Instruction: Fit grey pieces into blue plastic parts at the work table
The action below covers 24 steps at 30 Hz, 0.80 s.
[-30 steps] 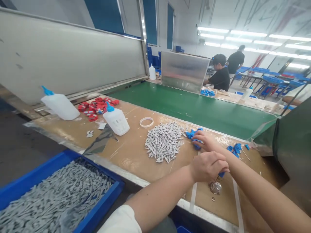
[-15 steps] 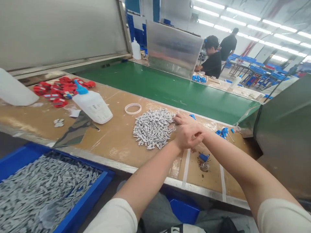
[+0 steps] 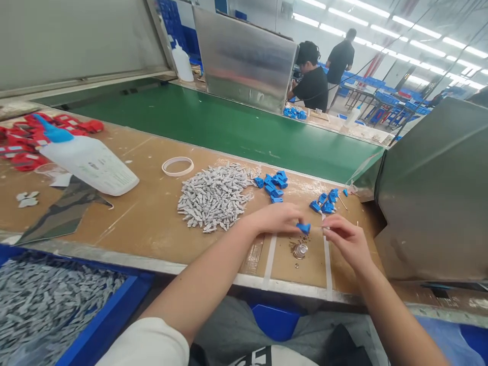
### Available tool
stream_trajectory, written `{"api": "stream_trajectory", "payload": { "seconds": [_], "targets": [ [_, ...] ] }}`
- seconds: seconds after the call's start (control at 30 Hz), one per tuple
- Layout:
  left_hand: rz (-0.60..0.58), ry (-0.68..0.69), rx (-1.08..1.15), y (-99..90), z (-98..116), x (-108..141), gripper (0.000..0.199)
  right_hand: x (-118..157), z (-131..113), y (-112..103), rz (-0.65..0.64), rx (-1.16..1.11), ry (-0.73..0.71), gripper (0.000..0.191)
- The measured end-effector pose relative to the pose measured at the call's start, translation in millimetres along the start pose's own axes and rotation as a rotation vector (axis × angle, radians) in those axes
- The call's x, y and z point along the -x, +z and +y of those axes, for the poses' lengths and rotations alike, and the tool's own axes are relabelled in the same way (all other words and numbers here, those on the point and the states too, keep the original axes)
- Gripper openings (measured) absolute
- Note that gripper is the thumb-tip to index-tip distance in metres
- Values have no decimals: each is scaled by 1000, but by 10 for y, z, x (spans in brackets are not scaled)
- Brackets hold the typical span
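My left hand (image 3: 280,218) is closed on a small blue piece (image 3: 304,228), above the brown work surface. To its right, my right hand (image 3: 345,236) pinches a thin pale stick (image 3: 321,227) whose tip points at the blue piece. Whether stick and piece touch cannot be made out. Just below is a small round clear container (image 3: 300,250) with dark crumbs around it. Beyond my left hand lies a group of blue pieces (image 3: 273,186); a second blue group (image 3: 324,202) sits beyond my right hand. The pile of grey pieces (image 3: 215,197) is left of my left hand.
A tape ring (image 3: 177,166), a white bottle with blue nozzle (image 3: 95,162) and red rolls (image 3: 26,142) lie to the left. Behind runs a green belt (image 3: 229,132). A blue bin (image 3: 110,315) of grey pieces stands at lower left. Two people are in the background.
The view has shifted right. My hands have moved apart and toward me, away from the grey pile's edge. The blue piece is now in my left hand and the stick in my right.
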<state>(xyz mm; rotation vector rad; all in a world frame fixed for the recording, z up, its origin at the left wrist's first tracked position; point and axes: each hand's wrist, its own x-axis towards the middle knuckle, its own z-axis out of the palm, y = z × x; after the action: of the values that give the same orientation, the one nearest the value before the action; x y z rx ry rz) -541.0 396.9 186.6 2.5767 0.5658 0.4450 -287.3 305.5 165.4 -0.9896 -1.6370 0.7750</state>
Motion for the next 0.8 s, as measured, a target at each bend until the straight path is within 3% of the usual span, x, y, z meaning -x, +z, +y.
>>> {"api": "stream_trajectory", "payload": {
  "seconds": [0.1,0.23,0.4,0.53,0.67,0.8],
  "targets": [
    [195,-141,159,-83,-2,16,20,201,25,52,-53,58,-33,6],
    [468,-296,238,-72,-50,-2,27,264,26,91,-173,184,-90,13],
    [739,-288,569,41,-138,-89,24,241,-51,121,-299,283,-167,19],
    [776,-295,802,92,-156,-114,23,232,-99,135,-360,348,-192,21],
    [756,-337,614,107,-110,-90,27,222,-114,148,-405,392,-244,21],
    [710,-501,352,103,-50,-65,32,189,-156,165,-440,460,-288,22]
  ]
}}
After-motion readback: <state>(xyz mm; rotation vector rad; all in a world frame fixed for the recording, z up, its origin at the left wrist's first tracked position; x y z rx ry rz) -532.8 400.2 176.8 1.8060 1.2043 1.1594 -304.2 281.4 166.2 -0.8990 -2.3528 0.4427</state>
